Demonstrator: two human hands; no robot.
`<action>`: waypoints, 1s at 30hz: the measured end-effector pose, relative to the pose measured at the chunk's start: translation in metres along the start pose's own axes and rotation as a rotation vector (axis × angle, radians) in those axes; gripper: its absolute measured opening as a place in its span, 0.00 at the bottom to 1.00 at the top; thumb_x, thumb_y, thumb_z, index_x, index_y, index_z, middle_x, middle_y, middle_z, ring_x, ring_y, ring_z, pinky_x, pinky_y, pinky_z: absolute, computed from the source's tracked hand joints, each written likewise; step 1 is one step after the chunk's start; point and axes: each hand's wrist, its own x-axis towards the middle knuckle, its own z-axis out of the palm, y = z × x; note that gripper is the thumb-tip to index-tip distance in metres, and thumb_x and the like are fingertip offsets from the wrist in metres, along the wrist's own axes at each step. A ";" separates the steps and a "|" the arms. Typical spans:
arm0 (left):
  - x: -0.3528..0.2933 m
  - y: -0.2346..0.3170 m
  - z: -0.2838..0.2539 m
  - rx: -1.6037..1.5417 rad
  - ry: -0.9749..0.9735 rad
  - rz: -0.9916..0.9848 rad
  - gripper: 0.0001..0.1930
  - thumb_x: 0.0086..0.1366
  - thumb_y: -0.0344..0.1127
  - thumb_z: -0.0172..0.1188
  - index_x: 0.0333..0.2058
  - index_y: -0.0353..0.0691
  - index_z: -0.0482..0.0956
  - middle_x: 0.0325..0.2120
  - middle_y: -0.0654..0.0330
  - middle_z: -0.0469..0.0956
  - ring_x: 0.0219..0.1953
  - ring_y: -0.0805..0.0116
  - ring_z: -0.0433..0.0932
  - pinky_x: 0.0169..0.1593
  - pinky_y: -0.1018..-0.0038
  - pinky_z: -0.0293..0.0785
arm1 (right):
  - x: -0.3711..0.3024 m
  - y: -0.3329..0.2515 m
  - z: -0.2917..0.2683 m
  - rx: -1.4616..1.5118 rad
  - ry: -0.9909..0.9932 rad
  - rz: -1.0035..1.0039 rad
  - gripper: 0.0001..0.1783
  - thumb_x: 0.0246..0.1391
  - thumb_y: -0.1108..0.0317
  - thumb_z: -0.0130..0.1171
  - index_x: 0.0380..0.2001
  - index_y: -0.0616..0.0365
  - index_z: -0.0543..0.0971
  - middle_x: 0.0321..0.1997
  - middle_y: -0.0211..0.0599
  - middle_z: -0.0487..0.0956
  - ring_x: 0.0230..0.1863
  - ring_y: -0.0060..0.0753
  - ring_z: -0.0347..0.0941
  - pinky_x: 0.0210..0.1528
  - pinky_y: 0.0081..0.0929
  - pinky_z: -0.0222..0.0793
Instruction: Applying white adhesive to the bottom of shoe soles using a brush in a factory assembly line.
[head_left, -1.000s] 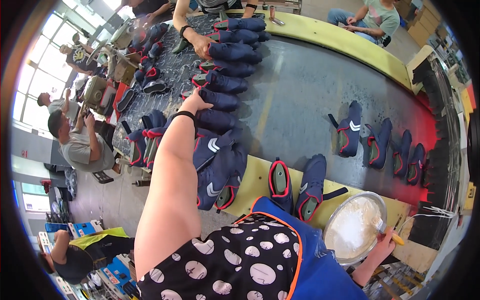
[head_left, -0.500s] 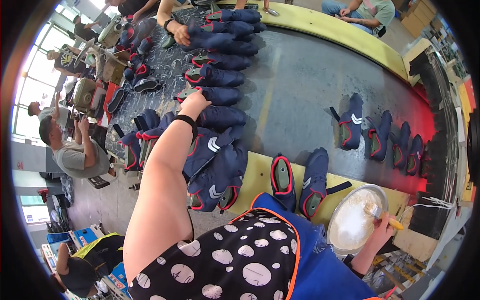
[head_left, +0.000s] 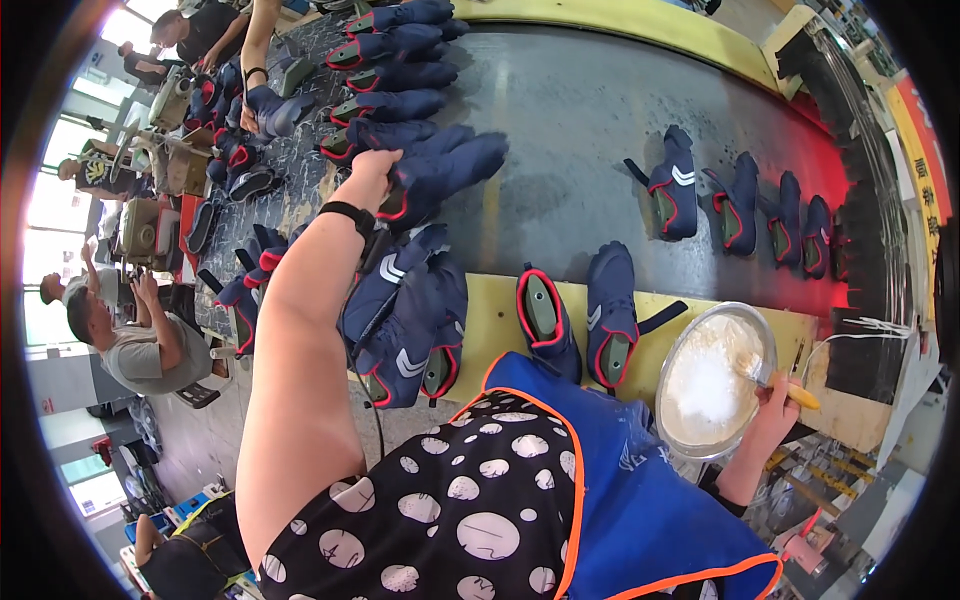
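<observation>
My left hand (head_left: 376, 172), closed, grips a navy shoe (head_left: 425, 190) with red collar trim by its heel end. A second navy toe lies close against it; I cannot tell whether the hand holds that too. At the lower right my right hand (head_left: 772, 408) is wrapped round the handle of a brush (head_left: 802, 396). Its bristles rest in the white paste (head_left: 712, 385) inside a metal bowl (head_left: 668, 440). Two navy shoes, one upright shoe (head_left: 543, 310) and one shoe with a loose strap (head_left: 612, 315), stand in front of me, left of the bowl.
A row of navy shoes (head_left: 400, 75) runs away along the conveyor belt (head_left: 560, 120). More shoes (head_left: 400, 330) are piled beside my left forearm. Several shoes (head_left: 672, 190) stand towards the red-lit opening. Another person's hand (head_left: 250, 118) holds a shoe at the far left.
My left hand has lifted the navy shoe from the row and drawn it nearer. The other person's hand has moved left with a shoe. My right hand stays at the bowl with the brush.
</observation>
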 end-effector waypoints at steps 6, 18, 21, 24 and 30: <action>-0.090 0.044 0.057 -0.367 -0.079 -0.194 0.11 0.63 0.29 0.67 0.40 0.37 0.75 0.34 0.58 0.79 0.31 0.61 0.82 0.32 0.65 0.79 | 0.004 0.000 -0.007 0.068 -0.022 -0.016 0.09 0.69 0.64 0.53 0.36 0.57 0.74 0.34 0.26 0.74 0.33 0.16 0.68 0.35 0.17 0.67; -0.329 -0.030 0.009 -0.665 -0.180 -0.300 0.13 0.70 0.33 0.57 0.51 0.39 0.75 0.47 0.53 0.81 0.49 0.55 0.81 0.61 0.52 0.73 | 0.039 0.018 -0.038 0.192 -0.113 -0.006 0.07 0.68 0.66 0.53 0.37 0.58 0.73 0.33 0.27 0.73 0.31 0.17 0.66 0.36 0.17 0.65; -0.340 -0.098 -0.004 -0.728 0.135 -0.485 0.17 0.71 0.38 0.56 0.53 0.36 0.74 0.50 0.50 0.79 0.54 0.52 0.78 0.62 0.53 0.69 | 0.045 0.019 -0.036 0.206 -0.161 -0.002 0.07 0.68 0.66 0.54 0.36 0.58 0.73 0.33 0.26 0.72 0.32 0.17 0.66 0.37 0.18 0.65; -0.333 -0.156 -0.018 -0.605 -0.069 -0.577 0.24 0.70 0.48 0.56 0.56 0.34 0.71 0.54 0.48 0.76 0.59 0.52 0.74 0.66 0.54 0.64 | 0.050 0.020 -0.033 0.242 -0.210 0.006 0.07 0.68 0.66 0.54 0.35 0.57 0.72 0.34 0.26 0.72 0.32 0.16 0.66 0.37 0.19 0.65; -0.367 -0.171 -0.007 -0.042 -0.378 -0.305 0.24 0.63 0.50 0.65 0.46 0.35 0.76 0.44 0.55 0.77 0.44 0.62 0.77 0.50 0.67 0.72 | 0.045 0.022 -0.031 0.285 -0.240 -0.044 0.08 0.67 0.67 0.54 0.34 0.57 0.73 0.33 0.28 0.72 0.32 0.17 0.66 0.37 0.20 0.66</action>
